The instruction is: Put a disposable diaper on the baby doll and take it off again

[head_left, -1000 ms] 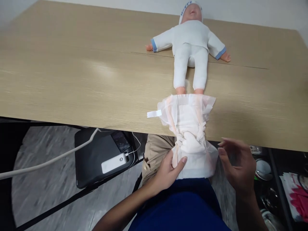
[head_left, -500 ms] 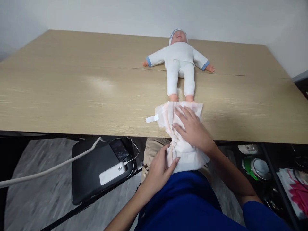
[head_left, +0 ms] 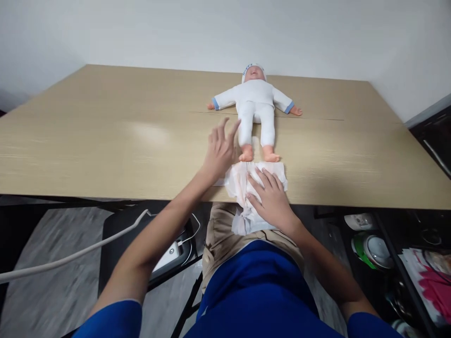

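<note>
A baby doll [head_left: 254, 98] in white clothes with blue cuffs and a printed cap lies on its back, its feet toward me. Just below the feet an unfolded white diaper [head_left: 240, 187] lies at the table's front edge, its near end hanging over toward my lap. My right hand [head_left: 272, 199] rests flat on the diaper with fingers spread. Raised beside the doll's leg on the left, my left hand [head_left: 220, 152] is empty, its fingers apart and slightly curled. My left forearm and hand partly cover the diaper's left tab.
The doll and diaper are on a wooden table [head_left: 141, 155] against a white wall. Below it at left, a white power bank [head_left: 169, 256] with a cable sits on a black surface. A dark shelf at right holds a green-and-white round item [head_left: 377, 249] and a pink cloth [head_left: 435, 286].
My left hand has let go of the diaper's near end and risen toward the doll's leg. My right hand stays on the diaper. The camera view has shifted.
</note>
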A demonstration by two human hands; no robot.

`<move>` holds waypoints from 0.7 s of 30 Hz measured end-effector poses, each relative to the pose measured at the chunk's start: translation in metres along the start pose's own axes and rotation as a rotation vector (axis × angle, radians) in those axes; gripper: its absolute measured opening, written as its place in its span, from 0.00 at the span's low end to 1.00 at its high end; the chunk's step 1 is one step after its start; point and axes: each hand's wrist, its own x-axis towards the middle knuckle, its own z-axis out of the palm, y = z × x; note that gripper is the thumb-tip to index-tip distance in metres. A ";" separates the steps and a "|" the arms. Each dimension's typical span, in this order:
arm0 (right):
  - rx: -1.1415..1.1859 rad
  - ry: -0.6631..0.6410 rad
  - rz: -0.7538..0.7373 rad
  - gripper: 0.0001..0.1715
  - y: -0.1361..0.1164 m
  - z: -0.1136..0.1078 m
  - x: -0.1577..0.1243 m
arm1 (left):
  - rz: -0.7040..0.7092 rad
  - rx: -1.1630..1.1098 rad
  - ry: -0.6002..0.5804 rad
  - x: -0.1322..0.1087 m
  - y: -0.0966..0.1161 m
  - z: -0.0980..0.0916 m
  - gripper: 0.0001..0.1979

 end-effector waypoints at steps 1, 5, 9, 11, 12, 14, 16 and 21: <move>-0.003 0.006 0.003 0.34 0.000 0.000 0.000 | 0.048 0.024 -0.080 0.016 -0.006 0.009 0.41; 0.014 0.019 0.023 0.32 -0.003 0.002 -0.001 | 0.519 0.043 -0.400 0.057 -0.013 0.016 0.53; 0.029 0.015 0.034 0.33 -0.006 0.002 -0.001 | 0.660 0.036 -0.502 0.069 -0.010 0.012 0.57; 0.033 0.020 0.028 0.33 -0.007 0.000 -0.001 | 0.660 -0.014 -0.498 0.070 -0.010 0.015 0.50; 0.033 0.023 0.025 0.33 -0.007 0.000 -0.001 | 0.652 -0.047 -0.484 0.070 -0.010 0.018 0.45; 0.033 0.026 0.022 0.34 -0.008 -0.001 0.000 | 0.634 -0.108 -0.446 0.069 -0.010 0.023 0.36; 0.033 0.022 0.023 0.35 -0.008 -0.001 0.000 | 0.628 -0.140 -0.417 0.069 -0.011 0.026 0.30; 0.033 0.013 0.027 0.35 -0.007 0.001 -0.001 | 0.639 -0.168 -0.416 0.070 -0.007 0.024 0.24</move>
